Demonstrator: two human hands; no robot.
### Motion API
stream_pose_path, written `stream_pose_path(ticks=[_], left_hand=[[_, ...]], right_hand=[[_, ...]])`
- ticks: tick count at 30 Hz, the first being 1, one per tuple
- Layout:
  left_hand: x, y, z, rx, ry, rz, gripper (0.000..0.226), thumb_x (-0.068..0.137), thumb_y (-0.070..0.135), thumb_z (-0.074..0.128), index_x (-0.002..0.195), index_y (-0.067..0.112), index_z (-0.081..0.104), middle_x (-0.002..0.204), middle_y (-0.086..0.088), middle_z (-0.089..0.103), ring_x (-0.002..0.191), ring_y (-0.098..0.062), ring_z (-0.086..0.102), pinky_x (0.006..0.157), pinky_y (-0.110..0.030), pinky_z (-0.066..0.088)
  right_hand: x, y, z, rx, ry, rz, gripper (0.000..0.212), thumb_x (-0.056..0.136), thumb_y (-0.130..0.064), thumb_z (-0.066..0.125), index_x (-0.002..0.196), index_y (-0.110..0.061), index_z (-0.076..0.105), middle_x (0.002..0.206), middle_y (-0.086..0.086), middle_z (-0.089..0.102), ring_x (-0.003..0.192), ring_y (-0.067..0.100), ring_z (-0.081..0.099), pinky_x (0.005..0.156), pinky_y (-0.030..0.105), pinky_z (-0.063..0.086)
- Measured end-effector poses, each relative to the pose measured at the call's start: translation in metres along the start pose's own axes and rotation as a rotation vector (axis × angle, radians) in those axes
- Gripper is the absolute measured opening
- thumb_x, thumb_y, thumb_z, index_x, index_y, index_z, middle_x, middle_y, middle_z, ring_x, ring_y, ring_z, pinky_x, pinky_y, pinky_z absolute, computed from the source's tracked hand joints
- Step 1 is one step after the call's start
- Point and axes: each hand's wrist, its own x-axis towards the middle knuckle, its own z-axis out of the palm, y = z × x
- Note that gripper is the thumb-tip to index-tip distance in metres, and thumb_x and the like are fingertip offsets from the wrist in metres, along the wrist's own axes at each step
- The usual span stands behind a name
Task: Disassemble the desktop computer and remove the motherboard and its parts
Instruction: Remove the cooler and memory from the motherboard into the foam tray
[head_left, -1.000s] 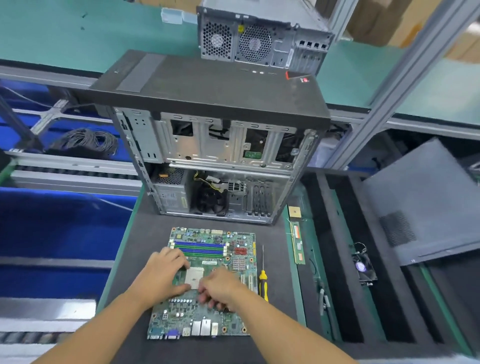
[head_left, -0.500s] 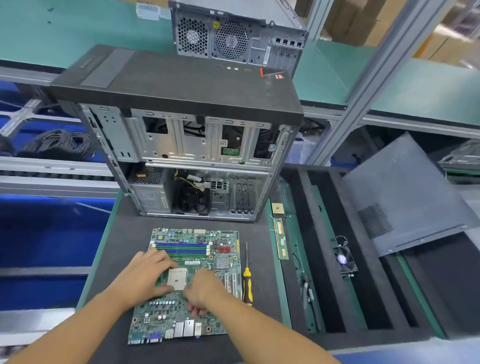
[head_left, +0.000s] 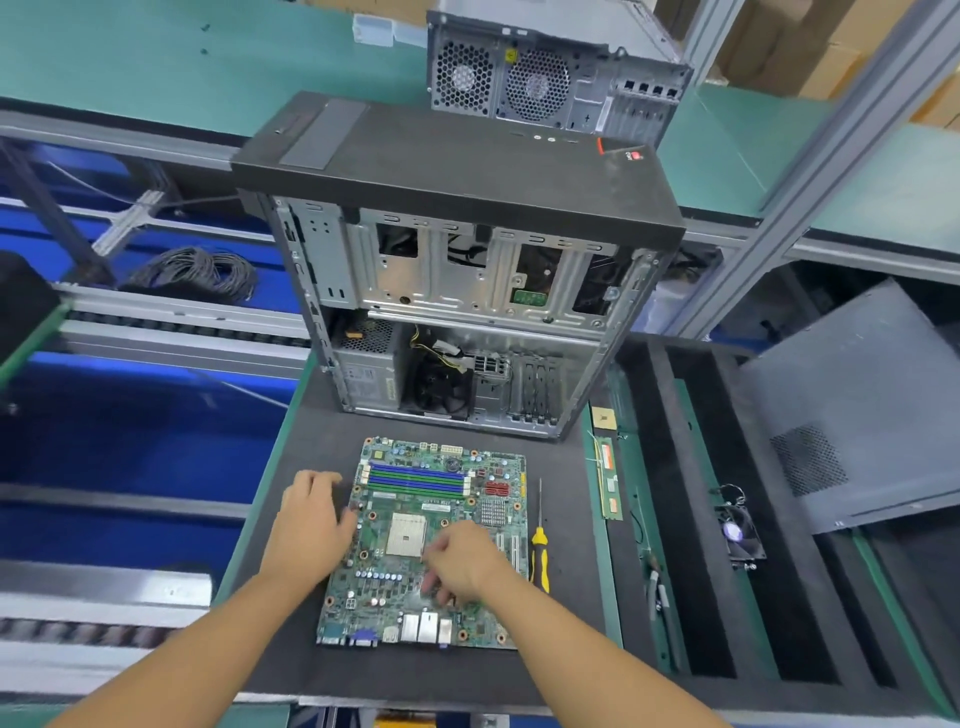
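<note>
The green motherboard (head_left: 415, 540) lies flat on the dark mat (head_left: 561, 467), in front of the opened black desktop case (head_left: 457, 291). Its square CPU socket (head_left: 406, 533) is uncovered and its memory slots run across the far end. My left hand (head_left: 311, 519) rests at the board's left edge, thumb touching the edge and fingers loosely spread on the mat. My right hand (head_left: 460, 564) is over the board's lower middle, with bent fingertips pointing down onto it. I see nothing held in either hand.
A yellow-handled screwdriver (head_left: 539, 551) lies just right of the board. The slotted tray on the right holds a CPU chip (head_left: 604, 417), a memory stick (head_left: 609, 478) and a small fan (head_left: 737, 532). A grey side panel (head_left: 852, 405) lies beyond it. A second computer (head_left: 550, 83) stands behind the case.
My left hand has slid from beside the CPU socket to the board's left edge, uncovering the socket. My right hand stays at the board's lower middle. The camera view has shifted.
</note>
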Motion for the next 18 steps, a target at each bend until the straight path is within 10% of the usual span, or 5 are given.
stream_pose_path(ticks=[7, 11, 18], left_hand=[[0.004, 0.023, -0.004, -0.152, -0.153, -0.275, 0.043, 0.096, 0.028, 0.054, 0.131, 0.003, 0.057, 0.120, -0.011, 0.059, 0.107, -0.028, 0.057, 0.091, -0.033, 0.045], [0.007, 0.033, -0.001, -0.244, -0.129, -0.376, 0.026, 0.094, 0.026, 0.053, 0.070, 0.019, 0.047, 0.076, 0.001, 0.052, 0.061, -0.013, 0.043, 0.068, -0.029, 0.036], [0.014, 0.027, 0.006, -0.418, -0.101, -0.474, 0.035, 0.096, 0.030, 0.056, 0.065, 0.013, 0.052, 0.072, -0.009, 0.058, 0.070, -0.025, 0.053, 0.067, -0.033, 0.041]], right_hand=[[-0.013, 0.006, -0.014, 0.034, 0.285, -0.092, 0.026, 0.099, -0.017, 0.044, 0.100, -0.009, 0.069, 0.074, 0.007, 0.074, 0.040, 0.007, 0.056, 0.042, 0.021, 0.046], [-0.018, 0.022, -0.034, -0.025, 0.666, -0.059, 0.012, 0.094, -0.023, 0.047, 0.095, -0.019, 0.059, 0.091, 0.001, 0.068, 0.079, 0.018, 0.064, 0.070, 0.033, 0.055], [-0.013, 0.047, -0.061, -0.068, 0.684, 0.173, 0.039, 0.092, -0.039, 0.055, 0.120, -0.012, 0.053, 0.123, 0.010, 0.051, 0.117, 0.031, 0.048, 0.098, 0.039, 0.043]])
